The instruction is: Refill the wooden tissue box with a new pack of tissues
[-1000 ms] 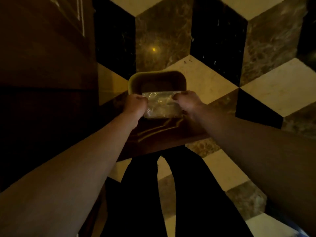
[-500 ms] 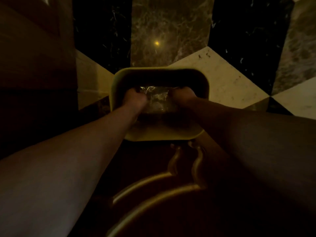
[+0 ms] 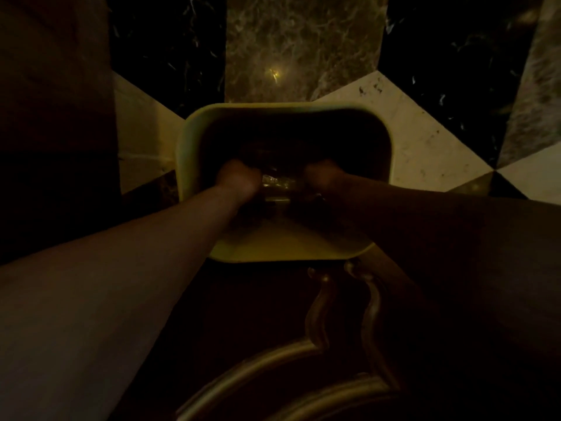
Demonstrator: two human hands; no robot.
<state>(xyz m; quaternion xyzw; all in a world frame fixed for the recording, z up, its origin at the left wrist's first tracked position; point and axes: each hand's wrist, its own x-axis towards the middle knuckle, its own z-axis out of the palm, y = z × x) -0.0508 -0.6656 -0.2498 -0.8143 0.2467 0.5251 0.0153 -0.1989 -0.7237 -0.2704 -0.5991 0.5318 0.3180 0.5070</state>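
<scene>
Head view: crinkly clear tissue pack [image 3: 277, 182] glints between both fists.

Too dim and motion-blurred inside the yellow bin [image 3: 189, 165] to make out its floor, or the fingers of the left hand [image 3: 236, 179] and right hand [image 3: 323, 177], both lost in shadow below the rim. Only a few glints of the clear plastic wrap [image 3: 274, 182] visible between the two fists (shape and extent unreadable), so grip on it not certain. Both forearms cut off by the lower frame edges; carved dark furniture [image 3: 321, 302] at the bottom mostly swallowed by darkness.
</scene>
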